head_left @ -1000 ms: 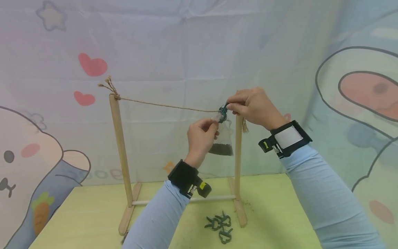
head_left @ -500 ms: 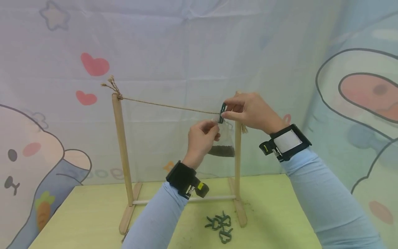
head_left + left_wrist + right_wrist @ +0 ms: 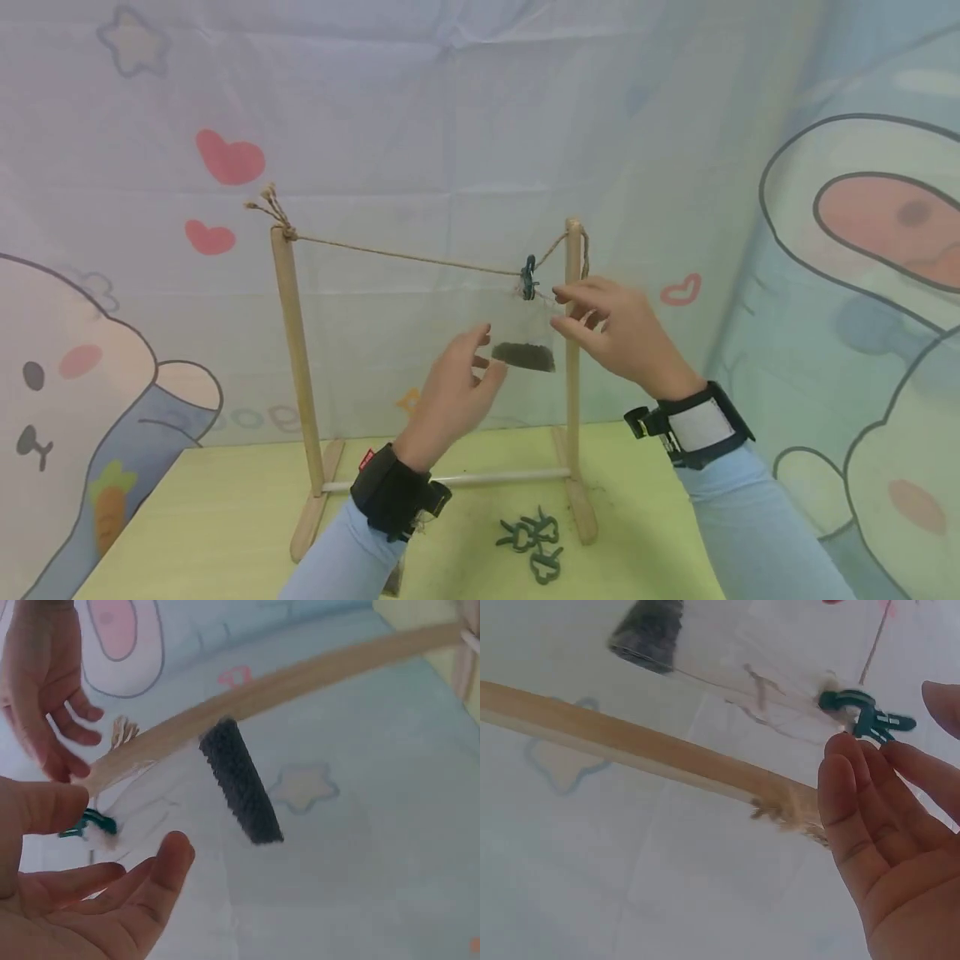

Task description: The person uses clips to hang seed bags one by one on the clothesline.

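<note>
A dark green clothespin [image 3: 528, 279] grips the twine [image 3: 405, 256] near its right end. From it hangs a clear plastic bag with dark grains [image 3: 523, 357] in its bottom; the bag tilts slightly. Just left of the bag is my left hand [image 3: 452, 396], fingers spread and holding nothing. My right hand [image 3: 622, 337], fingers loosely bent, is right of the bag, in front of the right post. In the left wrist view the grains [image 3: 241, 780] lie beyond my fingertips. The right wrist view has the clothespin [image 3: 862, 712] just past my right fingers.
A wooden frame with a left post [image 3: 294, 358] and right post [image 3: 573, 400] carries the twine. Several more green clothespins [image 3: 534, 542] lie on the yellow table [image 3: 660, 517]. A low white bar [image 3: 502, 477] joins the frame's feet. A dark item [image 3: 393, 580] shows beside my left sleeve.
Both hands have let go: the left moved down and left from the bag, the right down and right from the clothespin. The bag now hangs from the twine, which dips at the clothespin.
</note>
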`<state>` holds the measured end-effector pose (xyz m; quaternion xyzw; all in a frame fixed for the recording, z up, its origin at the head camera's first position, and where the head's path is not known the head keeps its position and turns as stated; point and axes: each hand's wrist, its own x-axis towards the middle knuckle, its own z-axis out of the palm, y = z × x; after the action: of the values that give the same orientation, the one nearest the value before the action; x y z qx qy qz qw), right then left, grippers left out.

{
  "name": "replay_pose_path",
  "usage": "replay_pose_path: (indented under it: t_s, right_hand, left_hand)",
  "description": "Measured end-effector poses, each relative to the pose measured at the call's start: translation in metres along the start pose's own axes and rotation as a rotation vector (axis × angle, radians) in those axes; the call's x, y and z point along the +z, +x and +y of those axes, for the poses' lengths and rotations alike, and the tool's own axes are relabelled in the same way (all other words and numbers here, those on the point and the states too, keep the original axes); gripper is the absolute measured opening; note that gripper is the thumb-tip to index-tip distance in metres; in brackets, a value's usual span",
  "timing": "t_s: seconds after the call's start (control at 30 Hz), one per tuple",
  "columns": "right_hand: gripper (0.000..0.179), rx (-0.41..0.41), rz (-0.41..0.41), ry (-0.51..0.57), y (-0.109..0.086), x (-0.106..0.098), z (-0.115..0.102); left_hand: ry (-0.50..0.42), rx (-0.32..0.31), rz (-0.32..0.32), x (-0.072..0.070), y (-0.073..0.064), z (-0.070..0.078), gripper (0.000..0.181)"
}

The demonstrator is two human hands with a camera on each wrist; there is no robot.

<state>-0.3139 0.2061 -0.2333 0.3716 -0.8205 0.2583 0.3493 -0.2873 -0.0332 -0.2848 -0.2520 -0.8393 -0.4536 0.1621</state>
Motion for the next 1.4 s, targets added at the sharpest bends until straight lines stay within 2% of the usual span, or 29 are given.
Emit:
replay_pose_path:
  t_s: [0.13,0.23,0.37,0.5,0.63,0.73,1.07,1.27,1.4]
  right_hand:
    - [0.038,-0.033,0.067,0.02,-0.032,0.019,-0.001]
    - [0.04,-0.017,0.097,0.013,-0.056,0.033,-0.002]
    - [0.042,0.026,0.128,-0.002,-0.087,0.054,-0.001]
    - [0.043,0.073,0.173,0.01,-0.115,0.072,-0.001]
    - [0.042,0.107,0.227,0.039,-0.137,0.086,-0.001]
    - [0.042,0.135,0.241,0.057,-0.152,0.094,-0.001]
    - [0.039,0.222,0.211,0.112,-0.18,0.118,-0.005]
    - [0.033,0.245,0.194,0.119,-0.188,0.127,-0.003]
    - [0.028,0.291,0.16,0.111,-0.189,0.129,-0.004]
  left_hand:
    - [0.161,0.064,0.025,-0.007,-0.028,-0.004,0.058]
    - [0.244,0.116,0.048,-0.009,-0.043,-0.009,0.057]
    - [0.295,0.156,0.088,-0.006,-0.06,-0.017,0.055]
    - [0.323,0.154,0.149,-0.001,-0.074,-0.025,0.054]
    - [0.35,0.124,0.197,0.007,-0.088,-0.032,0.054]
    - [0.365,0.096,0.202,0.015,-0.096,-0.04,0.053]
    - [0.331,-0.066,0.128,0.043,-0.116,-0.07,0.049]
    - [0.294,-0.106,0.086,0.05,-0.121,-0.08,0.048]
    - [0.302,-0.116,0.068,0.053,-0.122,-0.085,0.047]
